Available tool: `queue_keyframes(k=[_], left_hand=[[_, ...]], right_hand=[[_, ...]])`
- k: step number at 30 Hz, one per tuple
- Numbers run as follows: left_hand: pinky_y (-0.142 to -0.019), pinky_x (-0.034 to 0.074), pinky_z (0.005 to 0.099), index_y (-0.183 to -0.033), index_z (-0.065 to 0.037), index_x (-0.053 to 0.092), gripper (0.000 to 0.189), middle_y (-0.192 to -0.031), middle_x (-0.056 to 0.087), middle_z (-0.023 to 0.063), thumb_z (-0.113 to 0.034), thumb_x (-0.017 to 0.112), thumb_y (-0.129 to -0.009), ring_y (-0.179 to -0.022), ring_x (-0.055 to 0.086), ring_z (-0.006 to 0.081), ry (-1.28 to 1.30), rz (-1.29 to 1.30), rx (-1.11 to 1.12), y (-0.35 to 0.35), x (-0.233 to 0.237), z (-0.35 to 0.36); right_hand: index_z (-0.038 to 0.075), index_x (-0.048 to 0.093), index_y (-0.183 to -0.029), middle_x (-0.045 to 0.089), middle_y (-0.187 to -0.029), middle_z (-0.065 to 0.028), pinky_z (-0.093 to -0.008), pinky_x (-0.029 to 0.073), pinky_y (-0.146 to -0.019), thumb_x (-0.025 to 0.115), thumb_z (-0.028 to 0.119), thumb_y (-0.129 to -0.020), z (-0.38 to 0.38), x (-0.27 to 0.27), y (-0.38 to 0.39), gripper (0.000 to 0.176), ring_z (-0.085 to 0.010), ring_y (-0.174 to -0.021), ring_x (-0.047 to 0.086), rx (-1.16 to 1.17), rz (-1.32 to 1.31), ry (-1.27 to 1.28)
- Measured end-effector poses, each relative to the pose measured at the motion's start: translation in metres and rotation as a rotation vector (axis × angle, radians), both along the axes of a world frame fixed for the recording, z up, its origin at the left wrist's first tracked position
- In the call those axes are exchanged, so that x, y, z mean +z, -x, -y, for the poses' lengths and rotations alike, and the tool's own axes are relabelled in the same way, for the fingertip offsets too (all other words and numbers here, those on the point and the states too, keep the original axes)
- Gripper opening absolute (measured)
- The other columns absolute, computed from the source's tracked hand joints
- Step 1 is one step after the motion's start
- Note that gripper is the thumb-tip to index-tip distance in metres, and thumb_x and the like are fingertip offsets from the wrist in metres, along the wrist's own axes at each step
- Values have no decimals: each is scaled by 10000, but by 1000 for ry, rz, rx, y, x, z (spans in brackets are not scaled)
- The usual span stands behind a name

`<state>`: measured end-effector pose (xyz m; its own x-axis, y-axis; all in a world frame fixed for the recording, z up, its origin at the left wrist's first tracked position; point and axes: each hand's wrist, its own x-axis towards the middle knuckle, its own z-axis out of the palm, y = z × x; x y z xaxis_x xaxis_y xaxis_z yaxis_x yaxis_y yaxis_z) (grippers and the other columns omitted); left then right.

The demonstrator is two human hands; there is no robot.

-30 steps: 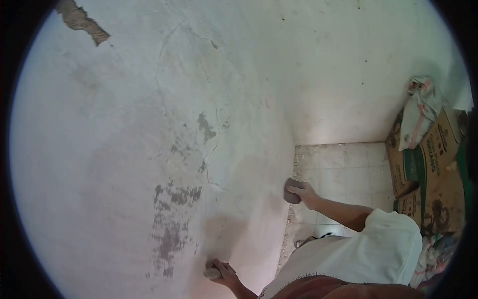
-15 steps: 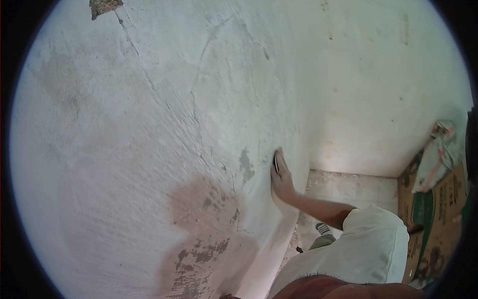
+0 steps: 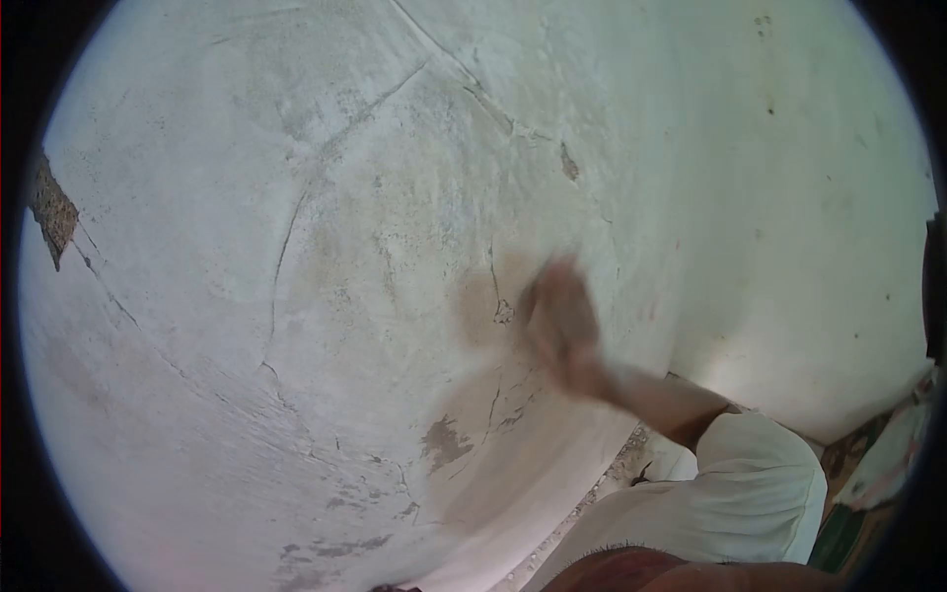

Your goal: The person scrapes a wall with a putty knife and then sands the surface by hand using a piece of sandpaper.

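My right hand [image 3: 564, 321] is raised at the pale plastered wall [image 3: 197, 296], blurred by motion, with its fingers curled. A dark, thin thing shows along the palm side; I cannot make out its kind. Beside the fingers, a small chipped spot and a fine vertical crack mark the plaster. The hand's shadow falls on the wall just to its left. Longer cracks run above and to the left, and a grey bare patch [image 3: 447, 441] lies below. My left hand is out of view.
An adjoining pale wall [image 3: 789, 247] meets this one at right. A brown cardboard box with green print [image 3: 838, 533] and a whitish sack [image 3: 893, 454] stand low at right. Rubble bits [image 3: 631, 449] line the wall's foot. A broken hole [image 3: 54, 209] exposes rough material at far left.
The view has shifted, so the wall's marks sit elsewhere in the frame. My right hand, earlier flat against the wall over a dark thin thing, is now curled and blurred beside the chipped spot.
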<state>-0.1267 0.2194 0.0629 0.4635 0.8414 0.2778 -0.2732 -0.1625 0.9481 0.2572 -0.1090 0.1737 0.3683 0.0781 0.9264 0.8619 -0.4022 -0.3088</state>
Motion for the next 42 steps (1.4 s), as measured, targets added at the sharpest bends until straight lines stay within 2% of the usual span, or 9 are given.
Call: queue_keyframes(k=[4,9,11,15,21,27,36,40,42], left_hand=[[-440,355,272,-881,-10,531,373,-547,393,4,-374,536,-966,-457,388,104,130,9,433,-25,-75,-3],[-468,401,243,-882,5,560,538,-559,482,34,-530,616,-885,-448,488,126,-13,29,294,-60,-69,64],[-440,394,250,-864,9,569,551,-556,486,38,-538,634,-868,-448,488,131,-37,-12,219,-68,-63,76],[-417,410,273,-884,13,526,481,-611,547,94,-452,649,-883,-467,512,149,-102,-11,119,-83,-40,77],[-453,480,323,-942,-2,487,181,-720,612,139,-130,607,-900,-487,566,196,185,158,104,-83,-38,60],[-483,484,302,-799,17,610,145,-651,627,117,-104,626,-877,-483,591,195,334,178,-19,-72,-27,47],[-486,419,242,-851,-18,668,254,-608,525,-11,-270,690,-877,-531,500,83,198,-250,30,-29,-42,55],[-510,398,251,-853,-35,673,264,-623,521,-16,-297,702,-866,-557,488,81,321,-316,91,27,-66,64],[-537,392,262,-850,-32,671,271,-629,515,-17,-301,704,-864,-581,479,85,328,-355,106,61,-76,67]], right_hand=[[-1,376,-1436,238,-1534,-252,-547,45,-1164,559,3,-686,12,17,-13,772,-408,-1449,152,-12,359,239],[67,276,-1498,163,-1572,-198,-622,17,-1133,597,153,-854,11,81,-20,725,-434,-1454,36,-23,229,70],[102,275,-1503,157,-1577,-182,-679,7,-1102,621,235,-851,-6,12,2,750,-413,-1461,18,94,289,322],[113,318,-1487,208,-1560,-196,-678,8,-1104,626,225,-834,-3,2,3,731,-398,-1465,57,96,452,424],[17,466,-1380,251,-1533,-237,-708,-5,-1074,590,288,-877,-12,142,4,584,-451,-1440,123,-39,351,144],[86,428,-1431,260,-1564,-88,-722,0,-1077,596,208,-859,-54,48,50,608,-346,-1460,151,197,659,776],[131,331,-1487,234,-1575,-78,-624,103,-1137,563,193,-886,-129,211,106,647,-347,-1454,175,-116,642,205],[107,321,-1491,225,-1576,-98,-621,124,-1134,516,181,-868,-165,107,157,657,-321,-1461,174,238,759,1004],[113,326,-1489,224,-1577,-95,-623,128,-1132,504,208,-890,-175,103,156,633,-310,-1464,169,150,947,1002]])
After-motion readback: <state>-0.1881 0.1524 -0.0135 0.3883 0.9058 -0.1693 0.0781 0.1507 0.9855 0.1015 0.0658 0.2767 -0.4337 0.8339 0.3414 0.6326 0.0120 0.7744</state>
